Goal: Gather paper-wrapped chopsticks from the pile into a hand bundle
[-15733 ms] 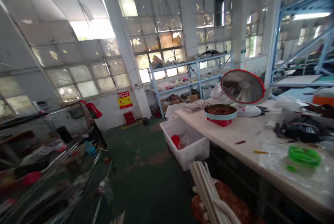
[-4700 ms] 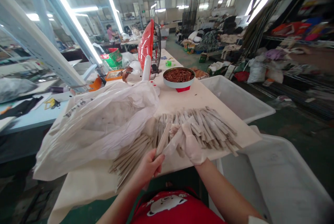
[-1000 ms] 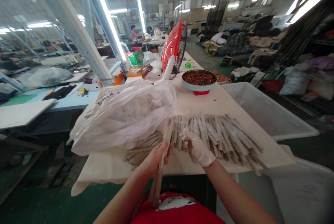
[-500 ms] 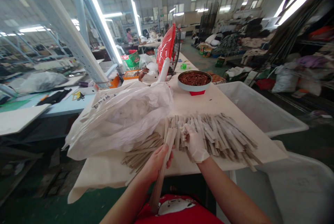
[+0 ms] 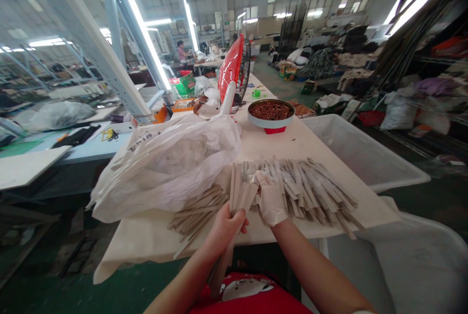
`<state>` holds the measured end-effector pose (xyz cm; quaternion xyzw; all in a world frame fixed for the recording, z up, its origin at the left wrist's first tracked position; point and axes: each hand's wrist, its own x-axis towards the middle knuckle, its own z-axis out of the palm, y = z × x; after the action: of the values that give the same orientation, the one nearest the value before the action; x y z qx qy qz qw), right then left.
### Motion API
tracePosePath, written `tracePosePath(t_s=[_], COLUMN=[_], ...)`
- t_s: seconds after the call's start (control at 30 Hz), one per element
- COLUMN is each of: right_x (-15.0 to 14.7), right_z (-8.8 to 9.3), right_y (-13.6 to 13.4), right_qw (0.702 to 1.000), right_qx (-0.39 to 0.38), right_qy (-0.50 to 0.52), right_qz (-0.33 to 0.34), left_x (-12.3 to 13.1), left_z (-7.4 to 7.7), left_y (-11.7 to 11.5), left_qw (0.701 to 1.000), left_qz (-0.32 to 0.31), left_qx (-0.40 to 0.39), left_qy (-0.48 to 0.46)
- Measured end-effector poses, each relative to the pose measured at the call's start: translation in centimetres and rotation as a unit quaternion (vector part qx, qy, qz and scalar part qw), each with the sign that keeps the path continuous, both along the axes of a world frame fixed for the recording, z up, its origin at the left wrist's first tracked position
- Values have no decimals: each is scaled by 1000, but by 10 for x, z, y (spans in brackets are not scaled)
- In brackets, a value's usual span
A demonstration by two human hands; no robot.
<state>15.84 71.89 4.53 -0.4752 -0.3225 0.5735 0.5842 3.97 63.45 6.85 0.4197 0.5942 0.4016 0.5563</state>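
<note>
My left hand is closed around a small bundle of long beige-grey strips, which look like cloth. They fan out above the fist, and their lower ends hang towards my red top. My right hand wears a thin whitish glove. Its fingers are bent together at the upper right corner of the fanned strips, seemingly pinching one; the fingertips are partly hidden. Under and beyond the glove spreads a wide row of similar strips. Another loose pile of strips lies left of my left hand.
A big white plastic bag covers the table's left side. Farther back stand a round tin of brown pieces and a fan with a red cover. White plastic bins flank the table's right edge. A person is far behind.
The strips in my left hand have spread into a wider fan, and its thumb now lies across them. My right hand has shifted slightly left, its fingers now against the fan's edge.
</note>
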Motion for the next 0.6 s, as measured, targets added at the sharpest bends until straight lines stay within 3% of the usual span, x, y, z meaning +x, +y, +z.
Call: tracePosePath(t_s=[0.17, 0.37, 0.53, 0.6], right_x=[4, 8, 28, 28], right_z=[-9, -20, -17, -20], right_y=[-6, -19, -13, -14], right_qw=[999, 988, 997, 995], right_qx=[38, 51, 17, 30], right_qy=[-28, -43, -15, -37], right_qz=[8, 139, 75, 87], left_x=[2, -2, -8, -9], left_z=[-1, -8, -11, -12], left_y=[5, 18, 15, 17], left_qw=[999, 994, 996, 996], left_qz=[16, 40, -32, -32], left_qx=[-1, 44, -12, 8], left_qy=[39, 87, 80, 82])
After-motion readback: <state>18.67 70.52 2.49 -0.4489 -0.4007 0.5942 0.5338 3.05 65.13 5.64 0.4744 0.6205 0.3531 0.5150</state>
